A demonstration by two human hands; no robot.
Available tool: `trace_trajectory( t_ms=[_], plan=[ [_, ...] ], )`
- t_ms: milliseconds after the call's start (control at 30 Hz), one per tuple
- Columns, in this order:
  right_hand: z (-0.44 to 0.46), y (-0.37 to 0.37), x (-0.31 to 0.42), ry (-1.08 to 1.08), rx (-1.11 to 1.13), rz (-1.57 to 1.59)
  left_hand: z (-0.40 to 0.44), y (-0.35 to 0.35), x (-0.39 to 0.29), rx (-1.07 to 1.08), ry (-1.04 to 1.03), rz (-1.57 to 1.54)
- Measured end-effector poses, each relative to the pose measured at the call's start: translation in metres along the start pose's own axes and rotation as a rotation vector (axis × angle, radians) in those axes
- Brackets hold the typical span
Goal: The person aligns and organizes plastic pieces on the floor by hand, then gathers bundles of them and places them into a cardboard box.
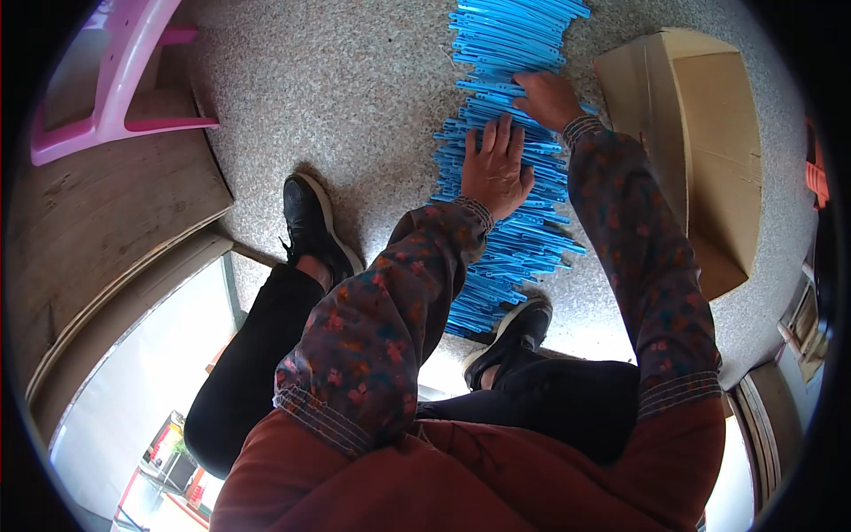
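A long row of slim blue plastic strips (523,232), with small holes near their ends, lies across the speckled floor. My left hand (496,173) rests palm down on the middle of the row, its fingers stretched out and slightly spread. Farther up, my right hand (548,99) is at the row's right side, with its fingers bent around some strips; part of its grip is hidden. More of these strips are bunched at the top of the view, and others reach down to my shoe (523,328).
An open cardboard box (722,133) stands to the right of the row. At the upper left is a pink plastic stool (111,89), beside a wooden board (115,204). My other black shoe (310,222) is on the floor left of the strips.
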State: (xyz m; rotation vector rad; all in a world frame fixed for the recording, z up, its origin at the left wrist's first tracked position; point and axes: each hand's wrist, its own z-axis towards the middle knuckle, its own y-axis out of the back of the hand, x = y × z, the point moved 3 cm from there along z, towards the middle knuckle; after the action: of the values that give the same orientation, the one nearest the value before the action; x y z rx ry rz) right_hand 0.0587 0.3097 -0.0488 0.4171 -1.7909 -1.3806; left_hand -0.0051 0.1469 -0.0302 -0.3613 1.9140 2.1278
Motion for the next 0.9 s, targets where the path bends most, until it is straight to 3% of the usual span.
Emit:
trace_trajectory(
  t_ms=[233, 300, 400, 500, 600, 700, 900],
  plan=[
    [0.001, 0.013, -0.007, -0.097, 0.020, 0.096, 0.016, 0.007, -0.001, 0.124, 0.053, -0.012],
    [-0.002, 0.018, -0.007, -0.106, -0.043, 0.184, 0.020, 0.005, -0.002, 0.110, 0.059, -0.008],
    [0.001, 0.011, -0.013, -0.092, 0.205, 0.366, 0.017, 0.005, -0.001, 0.015, 0.028, -0.009],
    [0.003, 0.008, -0.016, -0.112, 0.129, 0.445, 0.010, 0.005, -0.003, -0.065, -0.009, -0.007],
    [0.001, 0.008, -0.008, -0.040, -0.037, 0.098, 0.010, 0.003, -0.004, -0.076, -0.011, 0.002],
    [-0.005, 0.001, 0.007, -0.042, -0.030, 0.059, 0.011, 0.003, -0.002, -0.041, 0.022, -0.043],
    [0.006, -0.006, 0.001, -0.147, 0.237, 0.050, 0.019, 0.013, -0.003, -0.001, 0.043, -0.048]
  ],
)
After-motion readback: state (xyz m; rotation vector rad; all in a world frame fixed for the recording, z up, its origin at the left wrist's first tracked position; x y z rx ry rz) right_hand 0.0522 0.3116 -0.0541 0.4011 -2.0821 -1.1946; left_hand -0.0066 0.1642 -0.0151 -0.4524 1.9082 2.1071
